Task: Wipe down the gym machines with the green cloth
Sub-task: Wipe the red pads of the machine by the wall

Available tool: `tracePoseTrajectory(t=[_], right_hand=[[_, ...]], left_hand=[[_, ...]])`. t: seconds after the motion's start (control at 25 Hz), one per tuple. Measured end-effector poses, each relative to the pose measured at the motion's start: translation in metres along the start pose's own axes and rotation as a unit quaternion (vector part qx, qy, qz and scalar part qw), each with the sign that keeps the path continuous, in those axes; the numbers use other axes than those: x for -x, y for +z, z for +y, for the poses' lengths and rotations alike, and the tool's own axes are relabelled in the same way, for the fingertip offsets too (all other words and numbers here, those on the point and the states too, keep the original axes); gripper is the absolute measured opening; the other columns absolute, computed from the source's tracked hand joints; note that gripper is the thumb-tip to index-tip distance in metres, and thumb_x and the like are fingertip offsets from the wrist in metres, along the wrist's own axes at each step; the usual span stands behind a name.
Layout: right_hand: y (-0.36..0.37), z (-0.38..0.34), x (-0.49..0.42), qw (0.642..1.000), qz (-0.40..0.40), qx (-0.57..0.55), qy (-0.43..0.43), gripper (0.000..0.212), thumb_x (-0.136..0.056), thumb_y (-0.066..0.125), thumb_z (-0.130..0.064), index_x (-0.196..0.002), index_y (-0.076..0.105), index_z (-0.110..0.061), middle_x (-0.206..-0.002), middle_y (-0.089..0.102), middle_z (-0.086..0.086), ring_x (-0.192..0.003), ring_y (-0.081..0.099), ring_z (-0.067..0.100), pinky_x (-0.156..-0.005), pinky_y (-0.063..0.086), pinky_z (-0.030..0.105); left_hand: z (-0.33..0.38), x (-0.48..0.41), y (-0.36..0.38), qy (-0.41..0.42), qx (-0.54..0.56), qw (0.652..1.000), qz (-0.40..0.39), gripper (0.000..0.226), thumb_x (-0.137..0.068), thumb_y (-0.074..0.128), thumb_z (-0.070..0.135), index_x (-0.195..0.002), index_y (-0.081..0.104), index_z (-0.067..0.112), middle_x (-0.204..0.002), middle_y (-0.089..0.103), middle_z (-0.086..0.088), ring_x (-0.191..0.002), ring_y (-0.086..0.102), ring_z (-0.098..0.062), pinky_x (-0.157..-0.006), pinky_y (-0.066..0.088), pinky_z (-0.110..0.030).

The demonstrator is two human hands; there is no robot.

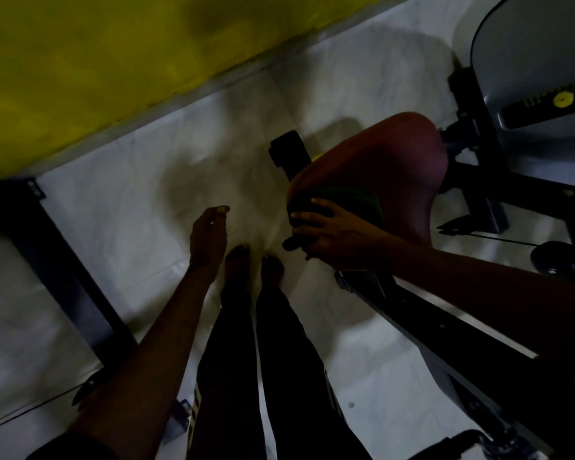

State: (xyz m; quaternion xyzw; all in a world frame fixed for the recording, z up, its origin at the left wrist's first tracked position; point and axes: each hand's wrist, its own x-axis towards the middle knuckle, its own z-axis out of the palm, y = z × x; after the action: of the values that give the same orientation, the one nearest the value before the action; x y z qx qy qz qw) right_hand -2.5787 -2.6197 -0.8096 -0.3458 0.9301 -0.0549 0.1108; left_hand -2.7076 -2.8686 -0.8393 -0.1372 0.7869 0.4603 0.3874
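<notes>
I can read no words, numbers or brand names; the short yellow marks (541,94) on the dark machine bar (545,113) at two o'clock are blurred.

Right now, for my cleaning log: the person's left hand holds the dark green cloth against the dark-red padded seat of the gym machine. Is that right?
Not quite: it is the right hand that holds the dark green cloth against the dark-red padded seat of the gym machine. The head view shows the left hand empty, hanging above the pale tiled floor.
</notes>
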Motion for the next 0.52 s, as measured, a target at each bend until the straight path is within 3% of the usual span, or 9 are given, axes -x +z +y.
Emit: tracePoseTrajectory(t=[0.08,0.24,0.36,0.52], right_hand=[[-0.002,0.003,0.011,0.999,-0.016,0.006,-0.040,0.032,-0.094,0.046,-0.032,-0.103,0.075,-0.023,-0.132,0.063,0.004,-0.136,0.049,0.033,-0.112,0.031,0.060],[-0.005,-0.001,0.013,0.997,-0.010,0.055,-0.048,0.018,-0.086,0.067,-0.028,-0.102,0.077,-0.026,-0.129,0.066,0.002,-0.130,0.055,0.032,-0.106,0.041,0.058],[-0.008,0.002,0.036,0.999,0.002,0.020,-0.047,0.035,-0.092,0.046,-0.022,-0.112,0.074,-0.021,-0.133,0.064,0.003,-0.132,0.054,0.031,-0.109,0.040,0.056],[-0.018,0.004,0.066,0.995,-0.064,0.050,-0.058,0.049,-0.087,0.053,-0.027,-0.135,0.061,-0.019,-0.153,0.047,0.003,-0.144,0.038,0.031,-0.118,0.026,0.055]], left_hand=[[0.001,0.000,0.004,-0.002,0.006,1.000,-0.008,0.031,-0.103,0.047,0.032,-0.124,0.067,0.019,-0.119,0.065,0.003,-0.112,0.060,-0.020,-0.096,0.049,-0.038],[0.014,0.010,0.027,0.014,0.038,0.996,-0.084,0.037,-0.105,0.045,0.037,-0.135,0.059,0.021,-0.132,0.061,0.002,-0.117,0.059,-0.020,-0.095,0.047,-0.034],[0.040,0.019,0.065,0.060,0.039,0.985,-0.159,0.042,-0.104,0.048,0.033,-0.143,0.052,0.017,-0.140,0.057,-0.004,-0.124,0.056,-0.020,-0.102,0.044,-0.035],[0.053,0.017,0.081,0.072,0.057,0.988,-0.121,0.037,-0.100,0.058,0.024,-0.135,0.061,0.012,-0.130,0.065,-0.008,-0.117,0.062,-0.020,-0.097,0.050,-0.036]])
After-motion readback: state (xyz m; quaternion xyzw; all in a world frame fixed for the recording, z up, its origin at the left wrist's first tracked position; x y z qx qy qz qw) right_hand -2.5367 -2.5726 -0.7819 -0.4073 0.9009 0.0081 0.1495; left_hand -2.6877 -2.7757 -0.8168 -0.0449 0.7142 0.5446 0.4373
